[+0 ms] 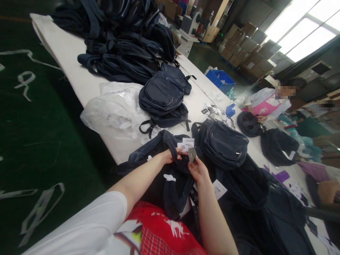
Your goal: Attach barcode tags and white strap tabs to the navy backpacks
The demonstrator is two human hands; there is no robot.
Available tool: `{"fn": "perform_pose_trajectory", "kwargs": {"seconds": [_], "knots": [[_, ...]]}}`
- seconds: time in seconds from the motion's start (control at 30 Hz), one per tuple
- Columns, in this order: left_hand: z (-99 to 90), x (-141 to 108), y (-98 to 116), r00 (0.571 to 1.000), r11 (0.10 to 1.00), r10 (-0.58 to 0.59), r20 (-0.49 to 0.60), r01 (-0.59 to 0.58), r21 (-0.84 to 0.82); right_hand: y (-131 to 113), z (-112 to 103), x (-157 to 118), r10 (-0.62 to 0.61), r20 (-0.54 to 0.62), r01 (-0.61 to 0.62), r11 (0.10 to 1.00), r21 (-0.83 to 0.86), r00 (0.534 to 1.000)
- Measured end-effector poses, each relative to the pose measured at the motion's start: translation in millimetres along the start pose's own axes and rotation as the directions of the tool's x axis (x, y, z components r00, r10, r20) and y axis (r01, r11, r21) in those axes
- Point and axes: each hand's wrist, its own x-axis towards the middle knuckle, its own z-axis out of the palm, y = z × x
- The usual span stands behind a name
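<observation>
My right hand (pixel 198 170) pinches a small grey hang tag (pixel 191 155) between thumb and fingers. Close beside it, my left hand (pixel 168 156) has its fingers closed at the lower edge of white paper tags (pixel 183 145), and a dark padded strap (pixel 171 143) loops over those fingers. Both hands are above a dark navy backpack (pixel 143 150) that lies on the table in front of me. A white oval piece (pixel 169 177) shows on its strap. Another white label (pixel 220 189) lies just right of my right forearm.
Navy backpacks (pixel 162 92) stand ahead, with a large pile (pixel 127 53) behind them. Clear plastic bags (pixel 114 111) lie left on the white table (pixel 77 79). Another backpack (pixel 223 143) is close on my right. Loose tags (pixel 212 110) and a blue bin (pixel 220 80) lie beyond. A co-worker (pixel 268 102) handles a bag across the table.
</observation>
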Motion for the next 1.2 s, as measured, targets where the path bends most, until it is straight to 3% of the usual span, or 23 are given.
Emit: {"fn": "perform_pose_trajectory", "kwargs": {"seconds": [0.3, 0.57, 0.8, 0.9, 1.07, 1.2], "knots": [[7.4, -4.6, 1.5, 0.999, 0.996, -0.015, 0.044, 0.011, 0.090, 3.7, 14.3, -5.3, -0.009, -0.090, 0.011, 1.000, 0.026, 0.996], [4.3, -8.4, 0.6, 0.998, 0.990, -0.005, 0.059, -0.003, 0.144, 4.6, 33.5, 5.8, -0.136, -0.110, 0.132, 0.990, -0.049, 0.985], [4.5, -8.8, 7.8, 0.993, 0.990, -0.035, 0.115, 0.019, 0.142, -17.8, 5.0, 8.5, -0.235, -0.122, 0.215, 0.964, -0.158, 0.964], [4.0, -5.5, 7.6, 0.992, 0.989, -0.060, 0.108, 0.044, 0.144, -16.5, -0.4, 6.4, -0.252, -0.103, 0.222, 0.945, -0.238, 0.962], [1.8, -6.6, 1.3, 0.996, 0.978, -0.053, 0.074, 0.036, 0.207, 1.7, 13.1, -0.1, -0.307, -0.048, 0.262, 0.874, -0.409, 0.950], [0.1, -9.9, -2.6, 0.998, 0.964, -0.038, 0.052, 0.023, 0.265, -12.3, 19.3, -6.8, -0.456, -0.031, 0.362, 0.745, -0.560, 0.890]]}}
